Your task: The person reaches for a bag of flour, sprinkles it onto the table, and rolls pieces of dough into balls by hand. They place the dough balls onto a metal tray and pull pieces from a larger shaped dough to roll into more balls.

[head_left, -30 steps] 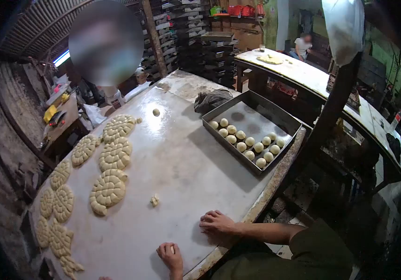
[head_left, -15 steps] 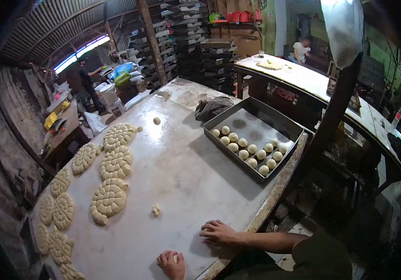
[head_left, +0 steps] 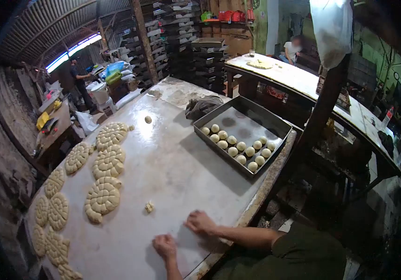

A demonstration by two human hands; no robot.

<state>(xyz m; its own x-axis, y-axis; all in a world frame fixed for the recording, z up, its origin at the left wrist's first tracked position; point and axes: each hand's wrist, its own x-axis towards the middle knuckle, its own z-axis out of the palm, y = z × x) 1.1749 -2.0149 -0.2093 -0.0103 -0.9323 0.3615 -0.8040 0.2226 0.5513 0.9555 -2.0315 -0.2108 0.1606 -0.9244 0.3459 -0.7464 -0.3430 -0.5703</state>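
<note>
Close to the table's near edge, my left hand [head_left: 164,246] is closed on the tabletop. A pale bit of dough shows by its fingers in the earlier frame; now the fingers cover it. To its right, my right hand [head_left: 200,222] has curled fingers, a little blurred, and what lies under them is hidden. A small scrap of dough [head_left: 149,207] sits beyond my left hand. Rounded dough balls [head_left: 241,146] stand in the near part of a dark metal tray [head_left: 269,166] at the table's right edge. One lone ball [head_left: 148,119] rests farther back.
Scored dough coils [head_left: 102,198] spread along the left of the pale table [head_left: 163,163]. Dark crumpled cloth [head_left: 203,107] lies beside the tray. A wooden post [head_left: 324,102] rises at the right. Behind are a second table [head_left: 294,77], stacked trays and two people.
Both hands have moved slightly away from the table's near edge, and the right hand's fingers are more curled. The whole view has shifted a little. Dough balls and coils keep their places.
</note>
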